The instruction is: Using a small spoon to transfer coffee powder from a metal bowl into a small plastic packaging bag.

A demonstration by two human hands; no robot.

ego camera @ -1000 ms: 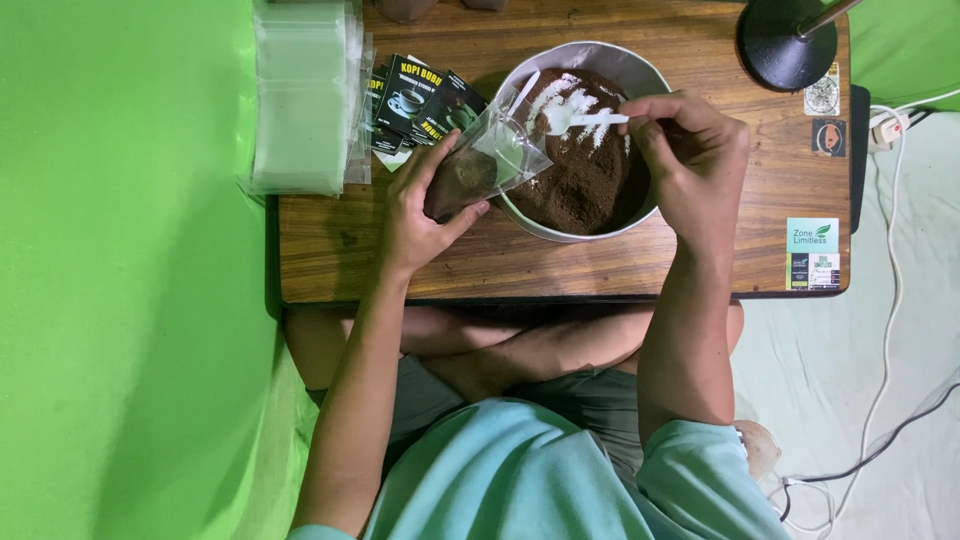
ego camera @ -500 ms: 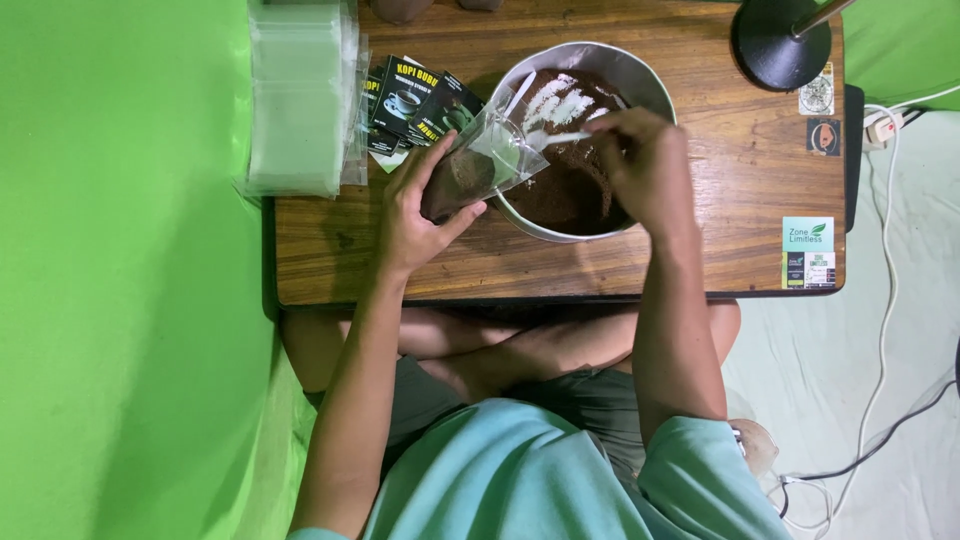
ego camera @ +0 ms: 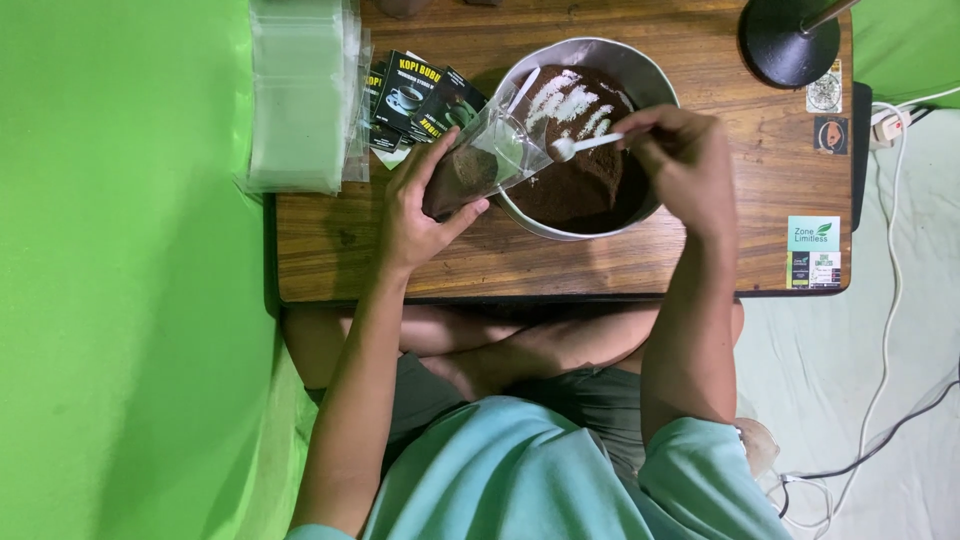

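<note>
Clear plastic pouch (ego camera: 480,160) gripped in left hand (ego camera: 415,205), tilted at metal bowl (ego camera: 590,215) rim. Right hand (ego camera: 680,160) pinches white spoon (ego camera: 585,146), tip at pouch mouth.

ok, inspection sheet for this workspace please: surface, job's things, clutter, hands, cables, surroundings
Surface: low wooden table, stickers at its right end.
Job's things: metal bowl of dark brown powder with white streaks on top; clear plastic pouch, partly filled with brown powder, tilted at the bowl's rim; small white spoon pointing at the pouch mouth.
Clutter: stack of clear bags at the table's left end; dark printed sachets; black round stand base.
Hands: left hand grips the pouch; right hand fingers pinch the spoon.
Cables: white cables and a plug on the right.
Surroundings: green backdrop left; pale sheet right.
</note>
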